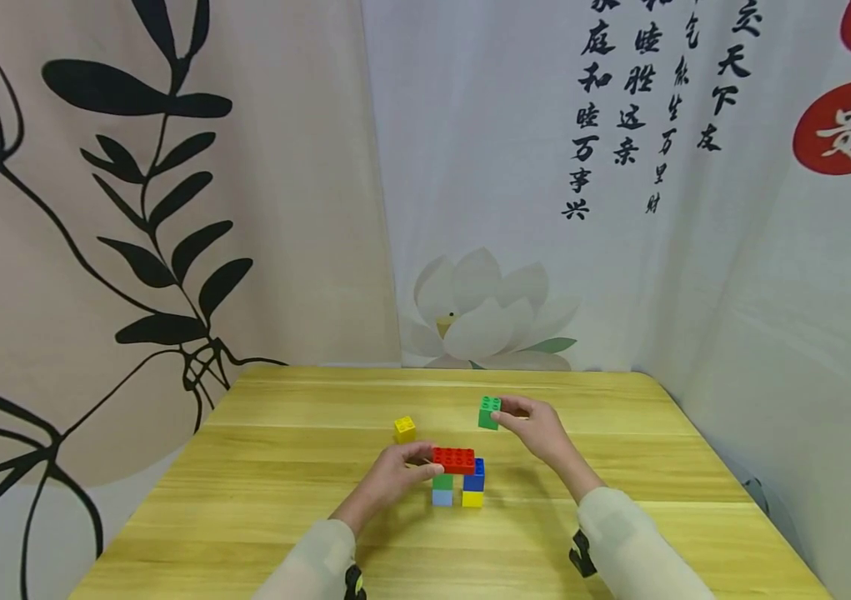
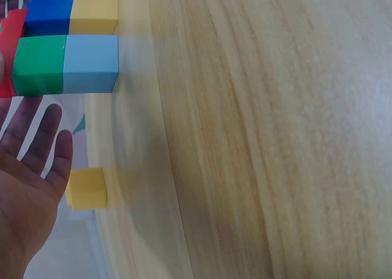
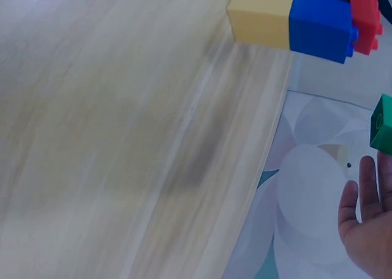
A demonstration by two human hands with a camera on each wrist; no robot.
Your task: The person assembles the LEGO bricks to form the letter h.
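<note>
Two short columns of toy building bricks stand side by side: a green brick (image 1: 443, 482) on a light blue brick (image 1: 443, 497), and a blue brick (image 1: 473, 477) on a yellow brick (image 1: 473, 499). Across their tops lies a long red brick (image 1: 453, 460), with some blue studs showing past its right end. My left hand (image 1: 391, 477) pinches the red brick's left end, thumb in front and fingers behind. Up and to the right of the columns, my right hand (image 1: 538, 429) holds another green brick (image 1: 489, 412) in the air between thumb and fingers.
A loose yellow brick (image 1: 405, 430) sits on the wooden table (image 1: 305, 467), behind the left hand. Past the table's far edge hang printed curtains (image 1: 305, 208) with plant drawings, a pale lotus and writing.
</note>
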